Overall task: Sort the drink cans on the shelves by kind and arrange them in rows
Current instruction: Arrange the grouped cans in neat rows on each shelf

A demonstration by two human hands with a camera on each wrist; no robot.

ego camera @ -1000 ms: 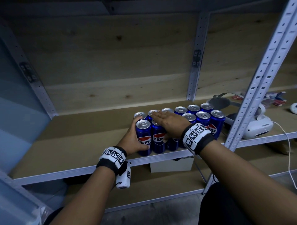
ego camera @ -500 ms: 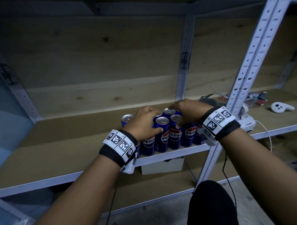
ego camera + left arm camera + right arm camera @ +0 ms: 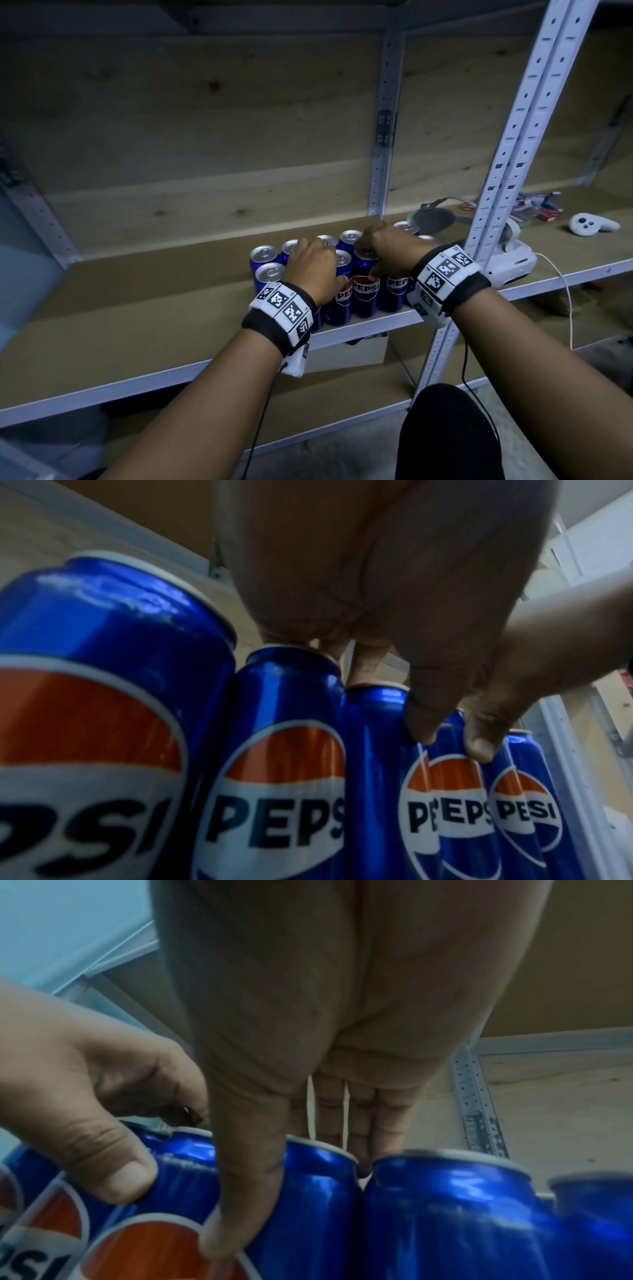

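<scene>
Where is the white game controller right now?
In the head view, the white game controller lies far right on the same shelf as the cans, beyond the metal upright and right of the headset.

Pepsi cans [image 3: 365, 294]: I count at least ten, all one kind, in two rows. Both hands cover part of the group, so I can't get an exact total. Hands: two, left hand [image 3: 311, 270] and right hand [image 3: 394, 250]. White headset [image 3: 510, 263]: one. White controller [image 3: 592, 224]: one. White box [image 3: 346, 353]: one.
</scene>
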